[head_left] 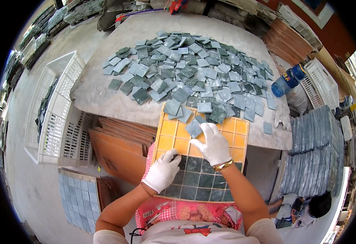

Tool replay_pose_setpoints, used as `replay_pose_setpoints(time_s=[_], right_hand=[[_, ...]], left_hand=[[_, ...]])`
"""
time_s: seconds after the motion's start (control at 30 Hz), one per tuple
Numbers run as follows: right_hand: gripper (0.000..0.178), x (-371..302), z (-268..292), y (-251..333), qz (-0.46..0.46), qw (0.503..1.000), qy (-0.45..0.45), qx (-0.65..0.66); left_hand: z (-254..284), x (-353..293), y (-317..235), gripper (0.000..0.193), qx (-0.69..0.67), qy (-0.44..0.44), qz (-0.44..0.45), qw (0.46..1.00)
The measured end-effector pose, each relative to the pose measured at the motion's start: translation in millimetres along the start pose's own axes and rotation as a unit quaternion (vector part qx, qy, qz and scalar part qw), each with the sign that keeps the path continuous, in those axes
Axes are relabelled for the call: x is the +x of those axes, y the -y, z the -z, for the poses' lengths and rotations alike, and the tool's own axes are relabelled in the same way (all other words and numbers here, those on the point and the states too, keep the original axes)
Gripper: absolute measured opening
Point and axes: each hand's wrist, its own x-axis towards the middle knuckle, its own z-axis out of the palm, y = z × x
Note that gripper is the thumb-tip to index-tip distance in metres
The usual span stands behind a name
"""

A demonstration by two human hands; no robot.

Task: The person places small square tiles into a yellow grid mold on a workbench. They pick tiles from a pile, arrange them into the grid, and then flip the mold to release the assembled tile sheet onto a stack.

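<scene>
A yellow-orange grid tray (169, 127) with thin raised dividers rests on my lap side, its far edge against the table. Dark green-grey stone tiles (193, 164) fill its near rows, and the far cells show bare orange. My right hand (214, 145), in a white glove, pinches a square grey tile (193, 129) over the far part of the tray. My left hand (164, 168), also gloved, lies on the tray's left side with its fingers curled beside the tiles; what they grip, if anything, is hidden. A few loose tiles (172, 107) overlap the tray's far edge.
A large heap of loose stone tiles (186, 69) covers the table (92, 87). White crates (60, 110) stand at left. A blue bottle (286, 81) and stacked tile sheets (312, 150) are at right. Another person (308, 209) sits low at the lower right.
</scene>
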Motion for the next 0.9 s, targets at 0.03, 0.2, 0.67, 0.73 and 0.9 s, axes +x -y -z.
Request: replay_pose_setpoints(time_s=[0.03, 0.2, 0.67, 0.73, 0.9], right_hand=[[0.063, 7.1, -2.1, 7.4, -0.014, 0.999, 0.013, -0.047], [0.061, 20.9, -16.9, 9.8, -0.048, 0.992, 0.048, -0.108], [0.053, -5.9, -15.1, 36.4, 0.084, 0.989, 0.088, 0.086], [0.056, -11.4, -22.3, 45.4, 0.085, 0.988, 0.106, 0.077], [0.058, -15.9, -40.7, 57.0, 0.13, 0.982, 0.125, 0.063]], left_hand=[[3.8, 2.0, 12.2, 0.027, -0.089, -0.009, 0.022, 0.996], [34.7, 53.2, 56.1, 0.027, -0.106, -0.159, 0.192, 0.962], [51.6, 133.6, 94.8, 0.07, 0.064, 0.104, 0.005, 0.992], [48.5, 120.0, 98.2, 0.067, 0.026, 0.036, -0.013, 0.999], [49.4, 76.5, 105.6, 0.066, -0.023, -0.078, 0.011, 0.997]])
